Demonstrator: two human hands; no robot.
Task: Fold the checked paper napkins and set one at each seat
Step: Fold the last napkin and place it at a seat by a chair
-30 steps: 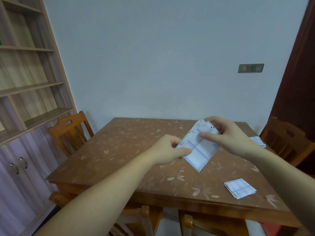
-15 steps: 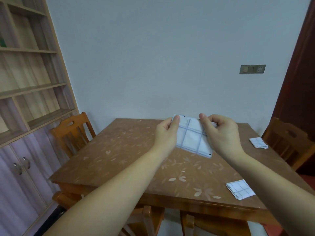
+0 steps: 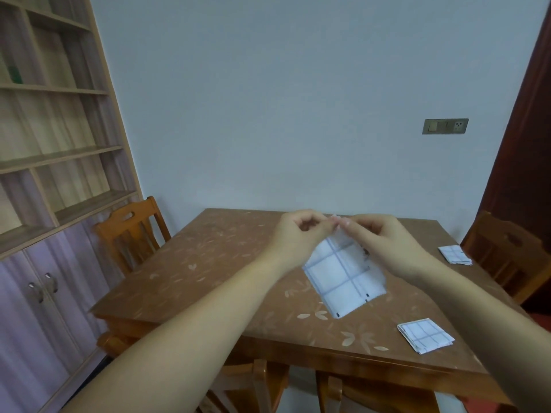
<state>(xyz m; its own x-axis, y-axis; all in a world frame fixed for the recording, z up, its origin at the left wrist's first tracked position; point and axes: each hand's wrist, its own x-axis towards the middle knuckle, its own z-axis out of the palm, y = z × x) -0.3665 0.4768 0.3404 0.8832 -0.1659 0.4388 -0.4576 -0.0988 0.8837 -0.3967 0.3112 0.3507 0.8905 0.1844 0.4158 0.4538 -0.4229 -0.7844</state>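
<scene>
Checked napkin point(image 3: 343, 278) hangs in the air above the worktop point(image 3: 208, 278), and I pinch its top corner with my left hand point(image 3: 301, 234) and my right hand point(image 3: 378, 236), the fingertips of both nearly meeting there. One folded napkin point(image 3: 425, 335) lies near the front edge of the worktop on my right side. Another folded napkin point(image 3: 454, 254) lies at the right edge, just beside the right chair point(image 3: 507, 251), and a left chair point(image 3: 131, 228) stands at the opposite side.

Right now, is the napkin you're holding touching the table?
Cannot tell. In the head view the held napkin hangs from both hands; its lower corner overlaps the table, with no gap or contact visible.
</scene>
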